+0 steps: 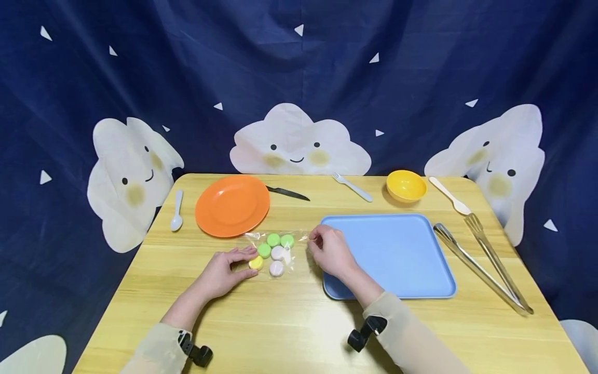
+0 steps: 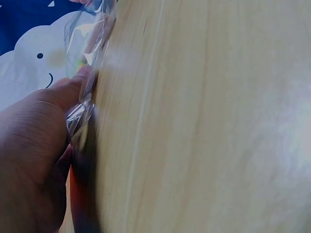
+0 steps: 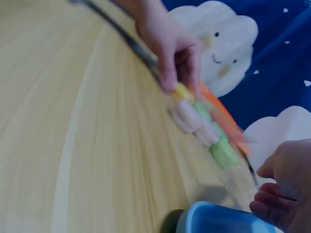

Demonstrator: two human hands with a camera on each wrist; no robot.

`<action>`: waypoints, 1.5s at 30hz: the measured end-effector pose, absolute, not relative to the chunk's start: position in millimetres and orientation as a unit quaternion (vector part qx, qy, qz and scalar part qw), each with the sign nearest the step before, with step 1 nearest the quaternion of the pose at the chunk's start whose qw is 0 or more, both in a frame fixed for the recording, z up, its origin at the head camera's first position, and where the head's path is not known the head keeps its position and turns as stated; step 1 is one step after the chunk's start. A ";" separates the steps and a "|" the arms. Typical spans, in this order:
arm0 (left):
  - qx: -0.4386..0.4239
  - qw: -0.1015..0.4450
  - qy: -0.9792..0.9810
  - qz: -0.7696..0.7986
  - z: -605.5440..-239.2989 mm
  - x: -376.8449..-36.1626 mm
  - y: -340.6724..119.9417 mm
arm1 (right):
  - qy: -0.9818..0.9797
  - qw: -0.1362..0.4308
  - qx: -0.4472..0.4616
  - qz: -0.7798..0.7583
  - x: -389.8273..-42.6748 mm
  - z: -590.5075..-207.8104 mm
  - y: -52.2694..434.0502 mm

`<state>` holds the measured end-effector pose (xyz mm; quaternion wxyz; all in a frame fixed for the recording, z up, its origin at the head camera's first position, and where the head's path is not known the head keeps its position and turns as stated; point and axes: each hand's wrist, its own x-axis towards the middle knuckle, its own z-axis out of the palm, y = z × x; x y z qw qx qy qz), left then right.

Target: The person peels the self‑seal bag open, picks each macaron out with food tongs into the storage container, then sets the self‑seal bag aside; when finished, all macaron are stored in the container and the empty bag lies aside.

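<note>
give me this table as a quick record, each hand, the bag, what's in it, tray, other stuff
left hand: holds the left end of the clear bag
right hand: at the bag's right end; whether it pinches the edge is unclear
bag contents: three green pieces, two pale pink pieces, one yellow piece visible
tray: blue tray, right of the bag
far left: orange plate, white spoon
far right: yellow bowl
right edge: metal tongs

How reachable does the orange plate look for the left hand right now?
Probably yes: the orange plate lies just beyond the left hand, with nothing standing between, though that hand would likely first have to release the clear bag it pinches.
</note>
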<state>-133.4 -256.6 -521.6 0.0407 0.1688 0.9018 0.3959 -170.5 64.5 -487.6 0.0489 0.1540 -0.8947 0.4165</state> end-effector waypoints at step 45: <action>0.186 -0.084 0.935 0.290 -501.3 -125.5 -232.8 | -0.916 0.191 0.186 0.298 -120.3 -421.0 306.3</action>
